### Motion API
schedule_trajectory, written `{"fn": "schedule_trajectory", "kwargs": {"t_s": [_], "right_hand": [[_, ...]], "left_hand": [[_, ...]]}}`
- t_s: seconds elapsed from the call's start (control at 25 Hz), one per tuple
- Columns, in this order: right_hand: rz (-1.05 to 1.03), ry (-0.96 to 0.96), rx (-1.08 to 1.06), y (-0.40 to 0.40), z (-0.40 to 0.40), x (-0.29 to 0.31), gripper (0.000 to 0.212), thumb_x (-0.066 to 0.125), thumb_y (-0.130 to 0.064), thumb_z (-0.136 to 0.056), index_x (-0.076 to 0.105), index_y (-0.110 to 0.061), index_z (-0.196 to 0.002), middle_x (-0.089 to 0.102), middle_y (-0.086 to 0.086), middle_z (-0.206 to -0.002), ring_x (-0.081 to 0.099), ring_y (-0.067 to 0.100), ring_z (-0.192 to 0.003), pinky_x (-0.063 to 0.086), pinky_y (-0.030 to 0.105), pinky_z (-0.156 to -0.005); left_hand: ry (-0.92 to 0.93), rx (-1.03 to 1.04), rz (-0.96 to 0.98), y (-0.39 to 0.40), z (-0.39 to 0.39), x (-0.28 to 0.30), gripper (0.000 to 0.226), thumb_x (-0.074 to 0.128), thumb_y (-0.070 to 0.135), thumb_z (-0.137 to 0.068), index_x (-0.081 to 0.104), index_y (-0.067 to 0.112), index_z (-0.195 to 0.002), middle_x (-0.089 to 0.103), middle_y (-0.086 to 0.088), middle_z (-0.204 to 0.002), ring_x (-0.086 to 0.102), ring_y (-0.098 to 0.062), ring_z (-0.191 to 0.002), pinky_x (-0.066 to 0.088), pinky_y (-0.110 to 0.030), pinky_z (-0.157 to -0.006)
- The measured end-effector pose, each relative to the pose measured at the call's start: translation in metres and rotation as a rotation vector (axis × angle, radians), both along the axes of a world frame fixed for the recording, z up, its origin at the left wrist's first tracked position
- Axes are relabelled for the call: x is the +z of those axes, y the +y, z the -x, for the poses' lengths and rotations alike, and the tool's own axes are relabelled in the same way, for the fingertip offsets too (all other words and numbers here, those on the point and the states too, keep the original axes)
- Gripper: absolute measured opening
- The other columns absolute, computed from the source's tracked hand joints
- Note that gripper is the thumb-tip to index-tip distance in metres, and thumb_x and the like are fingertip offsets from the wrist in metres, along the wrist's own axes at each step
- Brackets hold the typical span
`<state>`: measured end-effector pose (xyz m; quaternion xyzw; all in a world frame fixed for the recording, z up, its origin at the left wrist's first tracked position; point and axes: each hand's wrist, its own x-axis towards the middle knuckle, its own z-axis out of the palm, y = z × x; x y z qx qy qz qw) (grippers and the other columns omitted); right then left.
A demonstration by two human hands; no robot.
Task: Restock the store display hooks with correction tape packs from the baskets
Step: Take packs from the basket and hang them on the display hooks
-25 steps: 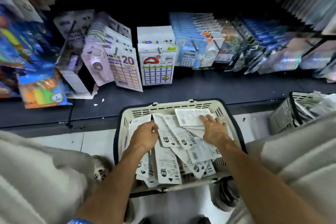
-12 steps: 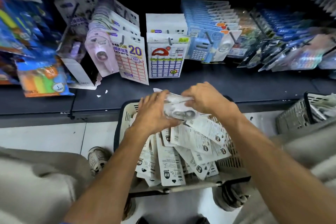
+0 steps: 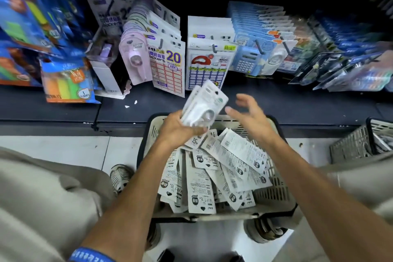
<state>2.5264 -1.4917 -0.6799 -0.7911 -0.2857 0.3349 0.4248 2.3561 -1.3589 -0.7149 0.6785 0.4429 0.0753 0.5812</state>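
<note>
Change: since half a second ago our right hand has let go of the bundle and drawn off to the right, while our left has lifted the packs higher, above the basket's far rim.
Hanging goods: at upper left of the frame, highlighter packs (image 3: 66, 83) hang beside sticker sheets (image 3: 168, 66) on the display hooks.
Left hand: our left hand (image 3: 176, 132), at frame centre, grips a small stack of correction tape packs (image 3: 204, 104); the fingers curl round its lower end and the stack tilts up to the right.
Basket: below our hands, the cream basket (image 3: 274, 195) holds a loose heap of more packs (image 3: 214, 174), mostly printed backs up.
Right hand: our right hand (image 3: 248, 117) hovers just right of the held stack, fingers spread wide, holding nothing, apart from the packs.
Second basket: at the right edge of the frame, a grey basket (image 3: 350, 149) sits on the floor.
</note>
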Motion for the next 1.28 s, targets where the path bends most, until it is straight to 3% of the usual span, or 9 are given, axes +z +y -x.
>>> {"fn": "schedule_trajectory", "kwargs": {"t_s": [0.24,0.36,0.44,0.6,0.76,0.84,1.0,1.12,1.28], "right_hand": [[-0.014,0.393,0.316,0.008,0.015,-0.025,0.091,0.079,-0.008,-0.079,0.036,-0.047,-0.150,0.061,-0.013,-0.135,0.070,0.016,-0.108,0.059,0.037,-0.087],[0.692,-0.172,0.709,-0.027,0.015,-0.060,0.108,0.086,-0.017,-0.075,0.019,-0.036,-0.156,0.040,0.002,-0.153,0.061,0.024,-0.117,0.051,0.041,-0.097],[0.854,-0.585,0.829,-0.049,0.023,-0.085,0.085,0.077,-0.013,-0.081,0.030,-0.026,-0.150,0.049,0.004,-0.143,0.060,0.026,-0.115,0.052,0.038,-0.088],[0.643,-0.714,0.580,-0.021,-0.002,-0.052,0.042,0.062,-0.011,-0.089,0.065,-0.028,-0.128,0.071,0.001,-0.116,0.065,0.022,-0.103,0.050,0.031,-0.081],[0.268,-0.541,0.774,0.022,-0.017,0.018,0.014,0.081,-0.024,-0.078,0.073,-0.031,-0.087,0.069,-0.021,-0.082,0.060,0.000,-0.079,0.048,0.024,-0.070],[0.124,-0.334,0.733,0.028,-0.014,0.036,0.024,0.086,-0.019,-0.075,0.067,-0.032,-0.078,0.066,-0.022,-0.077,0.058,-0.004,-0.070,0.045,0.014,-0.062],[-0.180,0.006,0.474,0.028,-0.015,0.047,0.033,0.084,0.000,-0.075,0.066,-0.016,-0.097,0.069,-0.001,-0.102,0.069,0.011,-0.085,0.059,0.034,-0.074],[-0.178,-0.151,0.639,0.029,-0.018,0.052,0.023,0.079,0.000,-0.082,0.072,-0.019,-0.094,0.065,-0.009,-0.101,0.063,0.006,-0.095,0.050,0.024,-0.089],[-0.280,-0.265,0.553,0.048,0.004,0.038,0.050,0.080,-0.011,-0.078,0.053,-0.047,-0.101,0.058,-0.029,-0.106,0.057,-0.004,-0.091,0.050,0.022,-0.082]], "left_hand": [[-0.338,0.308,0.303,0.001,0.006,0.006,0.047,0.093,0.032,-0.068,0.071,0.027,-0.110,0.081,0.007,-0.099,0.078,-0.014,-0.090,0.061,-0.025,-0.070],[-0.360,0.470,0.275,0.009,0.018,0.006,0.040,0.088,0.018,-0.076,0.067,0.028,-0.109,0.081,0.007,-0.097,0.078,-0.012,-0.085,0.059,-0.025,-0.063],[-0.289,0.482,0.210,0.012,0.026,0.002,0.043,0.084,0.009,-0.076,0.062,0.033,-0.104,0.077,0.007,-0.101,0.074,-0.011,-0.085,0.055,-0.025,-0.066],[-0.179,0.365,0.015,0.021,0.034,0.006,0.050,0.083,0.003,-0.071,0.058,0.037,-0.097,0.073,0.010,-0.099,0.071,-0.009,-0.087,0.053,-0.023,-0.062],[-0.137,0.060,-0.135,0.036,0.037,0.028,0.051,0.084,0.033,-0.057,0.060,0.054,-0.096,0.073,0.020,-0.096,0.070,0.002,-0.088,0.052,-0.016,-0.065],[-0.183,-0.147,0.020,0.026,0.029,0.031,0.062,0.086,0.040,-0.049,0.065,0.054,-0.106,0.076,0.018,-0.108,0.071,-0.004,-0.101,0.056,-0.028,-0.083],[-0.299,-0.074,0.329,0.014,0.019,0.025,0.052,0.078,0.038,-0.061,0.077,0.029,-0.112,0.078,-0.009,-0.112,0.069,-0.037,-0.109,0.055,-0.042,-0.090],[-0.343,-0.041,0.615,0.012,0.023,0.023,0.062,0.068,0.067,-0.077,0.078,0.018,-0.115,0.075,-0.017,-0.118,0.070,-0.038,-0.110,0.060,-0.040,-0.087],[-0.192,-0.260,0.464,0.008,0.020,0.030,0.065,0.093,0.019,-0.061,0.066,0.015,-0.121,0.078,-0.011,-0.110,0.077,-0.027,-0.095,0.062,-0.037,-0.079]]}}
